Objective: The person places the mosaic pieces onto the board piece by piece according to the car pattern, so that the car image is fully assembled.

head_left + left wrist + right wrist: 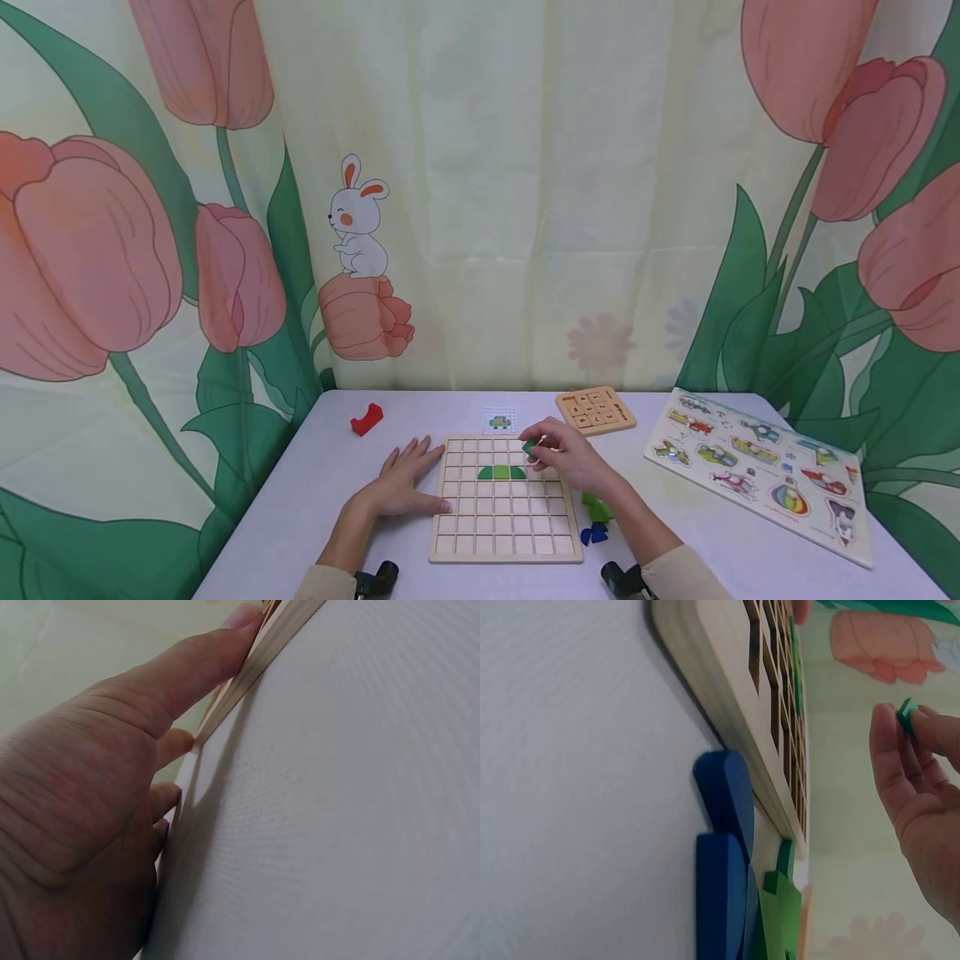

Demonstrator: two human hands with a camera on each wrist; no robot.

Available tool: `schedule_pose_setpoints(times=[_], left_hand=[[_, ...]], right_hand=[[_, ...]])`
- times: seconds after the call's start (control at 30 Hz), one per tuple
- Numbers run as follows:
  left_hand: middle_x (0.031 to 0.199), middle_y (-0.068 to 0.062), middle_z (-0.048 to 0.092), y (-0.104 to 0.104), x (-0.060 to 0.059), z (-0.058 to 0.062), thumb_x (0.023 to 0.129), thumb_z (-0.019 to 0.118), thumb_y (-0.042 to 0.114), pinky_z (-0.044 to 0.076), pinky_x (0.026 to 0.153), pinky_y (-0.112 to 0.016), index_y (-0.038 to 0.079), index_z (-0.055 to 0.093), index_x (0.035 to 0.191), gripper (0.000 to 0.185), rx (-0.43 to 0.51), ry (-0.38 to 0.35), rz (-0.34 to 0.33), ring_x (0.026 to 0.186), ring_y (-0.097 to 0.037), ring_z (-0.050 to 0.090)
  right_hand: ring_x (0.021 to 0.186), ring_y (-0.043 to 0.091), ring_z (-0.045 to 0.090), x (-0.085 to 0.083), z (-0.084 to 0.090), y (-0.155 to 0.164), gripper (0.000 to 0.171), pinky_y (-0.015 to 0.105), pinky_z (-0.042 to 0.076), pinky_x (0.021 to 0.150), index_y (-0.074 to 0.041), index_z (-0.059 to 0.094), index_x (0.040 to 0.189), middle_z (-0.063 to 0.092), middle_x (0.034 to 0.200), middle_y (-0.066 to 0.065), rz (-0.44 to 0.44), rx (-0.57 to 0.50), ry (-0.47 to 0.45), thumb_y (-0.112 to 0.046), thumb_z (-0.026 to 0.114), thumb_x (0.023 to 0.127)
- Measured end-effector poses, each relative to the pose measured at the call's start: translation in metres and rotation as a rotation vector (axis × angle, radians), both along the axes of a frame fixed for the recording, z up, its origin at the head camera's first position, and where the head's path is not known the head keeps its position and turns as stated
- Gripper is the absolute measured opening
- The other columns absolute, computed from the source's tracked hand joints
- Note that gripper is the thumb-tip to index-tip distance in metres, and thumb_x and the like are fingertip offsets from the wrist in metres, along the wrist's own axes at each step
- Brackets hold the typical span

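Observation:
A wooden grid board (506, 546) lies on the table, with a row of dark and light green blocks (501, 472) in its upper part. At its left edge my left hand (401, 485) is spread, fingers extended and thumb on the frame. In the left wrist view the thumb (202, 664) reaches the wooden rim. My right hand (566, 454) pinches a small dark green block (906, 716) between thumb and fingers, above the board's upper right part. Part of that block is hidden by the fingertips.
Blue blocks (595, 533) and green blocks (597, 507) lie right of the board. Behind it are a small pattern card (500, 421) and a wooden tile tray (596, 410). A red block (367, 419) sits back left; a picture puzzle board (761, 475) lies far right.

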State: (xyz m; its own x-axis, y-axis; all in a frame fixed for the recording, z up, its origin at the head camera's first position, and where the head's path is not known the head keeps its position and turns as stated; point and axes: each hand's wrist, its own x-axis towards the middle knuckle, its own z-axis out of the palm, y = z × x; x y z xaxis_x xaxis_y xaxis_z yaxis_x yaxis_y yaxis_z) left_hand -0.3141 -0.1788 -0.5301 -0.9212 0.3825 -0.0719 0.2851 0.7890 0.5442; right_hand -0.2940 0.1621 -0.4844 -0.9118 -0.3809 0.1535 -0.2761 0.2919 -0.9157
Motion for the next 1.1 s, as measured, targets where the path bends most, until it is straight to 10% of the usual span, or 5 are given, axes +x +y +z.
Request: schedule_pose_setpoints(times=[1.1], left_hand=[[0.174, -0.011, 0.023, -0.001, -0.001, 0.000, 0.071, 0.082, 0.070, 0.001, 0.129, -0.065, 0.027, 0.040, 0.161, 0.109, -0.018, -0.011, -0.004, 0.163, -0.037, 0.008]], right_hand=[[0.093, 0.014, 0.066, -0.006, -0.008, -0.068, 0.027, 0.024, 0.055, 0.083, -0.005, 0.076, 0.118, 0.076, 0.108, 0.007, 0.162, 0.287, 0.157, 0.006, 0.068, 0.095]])
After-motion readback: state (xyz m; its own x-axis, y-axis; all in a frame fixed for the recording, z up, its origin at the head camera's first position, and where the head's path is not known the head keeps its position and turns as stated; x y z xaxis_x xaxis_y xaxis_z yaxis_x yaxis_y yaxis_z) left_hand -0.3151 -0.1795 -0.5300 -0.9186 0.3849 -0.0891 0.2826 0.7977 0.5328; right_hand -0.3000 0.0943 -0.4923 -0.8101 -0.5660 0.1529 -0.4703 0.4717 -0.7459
